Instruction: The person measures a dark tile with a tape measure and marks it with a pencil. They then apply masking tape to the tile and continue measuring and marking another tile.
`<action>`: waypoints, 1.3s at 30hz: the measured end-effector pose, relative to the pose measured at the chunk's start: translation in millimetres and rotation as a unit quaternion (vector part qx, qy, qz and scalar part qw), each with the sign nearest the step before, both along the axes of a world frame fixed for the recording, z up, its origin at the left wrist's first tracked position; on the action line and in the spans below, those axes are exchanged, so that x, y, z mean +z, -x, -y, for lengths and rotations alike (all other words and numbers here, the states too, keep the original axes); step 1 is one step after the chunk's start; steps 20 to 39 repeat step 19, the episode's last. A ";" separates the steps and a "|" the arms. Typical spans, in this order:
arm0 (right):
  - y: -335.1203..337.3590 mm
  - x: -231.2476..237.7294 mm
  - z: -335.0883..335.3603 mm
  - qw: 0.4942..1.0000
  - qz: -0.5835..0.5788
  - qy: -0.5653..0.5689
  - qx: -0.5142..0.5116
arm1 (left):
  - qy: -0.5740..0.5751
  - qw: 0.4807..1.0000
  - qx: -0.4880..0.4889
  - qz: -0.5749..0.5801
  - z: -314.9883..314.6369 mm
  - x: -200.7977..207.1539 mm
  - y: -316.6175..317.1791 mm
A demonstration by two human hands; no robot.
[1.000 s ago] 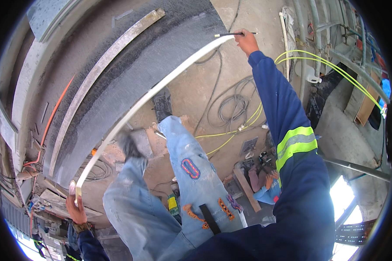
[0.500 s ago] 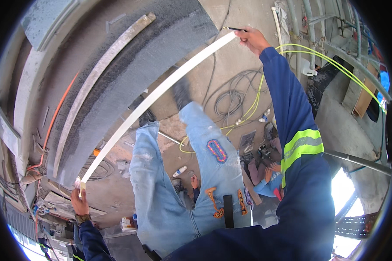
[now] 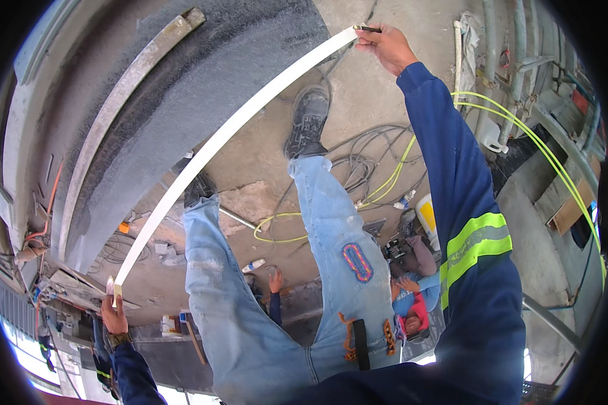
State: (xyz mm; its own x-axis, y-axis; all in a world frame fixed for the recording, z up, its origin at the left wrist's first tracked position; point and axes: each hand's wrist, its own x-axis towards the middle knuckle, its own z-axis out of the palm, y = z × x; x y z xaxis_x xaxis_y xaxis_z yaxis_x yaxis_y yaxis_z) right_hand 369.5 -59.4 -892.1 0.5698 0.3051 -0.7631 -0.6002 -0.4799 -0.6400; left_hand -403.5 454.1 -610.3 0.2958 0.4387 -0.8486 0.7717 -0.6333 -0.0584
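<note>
A long white strip of tape (image 3: 240, 121) stretches between my hands in a bowed line over the dark grey slab. My left hand (image 3: 114, 316), low at the left, is closed on the roll of tape (image 3: 111, 285), seen nearly edge-on. Far off at the top, my right hand (image 3: 387, 49) pinches the strip's other end. A thin dark pen-like tool (image 3: 367, 29) is in the same fingers; its exact kind is too small to tell. The slab (image 3: 250, 61) lies left of and beyond the strip.
A pale bar (image 3: 115, 108) lies along the slab. Grey cables (image 3: 365, 162) and a yellow-green hose (image 3: 277, 217) cross the floor by my legs. A co-worker in a blue shirt (image 3: 412, 300) is low at the right; another person's hand (image 3: 275, 282) shows between my legs. Metal pipes (image 3: 517, 61) stand right.
My right hand has gone slightly up, still with the strip's end and the dark tool. My left hand appears lower and further left. My right shoe has come forward, and the view has shifted.
</note>
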 end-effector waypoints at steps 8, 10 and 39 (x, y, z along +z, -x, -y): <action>3.5 -12.6 -12.5 0.994 -0.037 -0.062 0.082 | -0.048 0.998 0.024 0.033 4.9 25.8 -18.6; 7.0 -16.1 -17.7 0.995 -0.034 -0.058 0.069 | -0.060 0.997 0.043 0.034 5.8 31.7 -22.3; 16.8 -27.1 -27.3 0.998 -0.006 -0.040 0.038 | -0.059 0.997 -0.044 -0.029 -18.4 28.0 0.2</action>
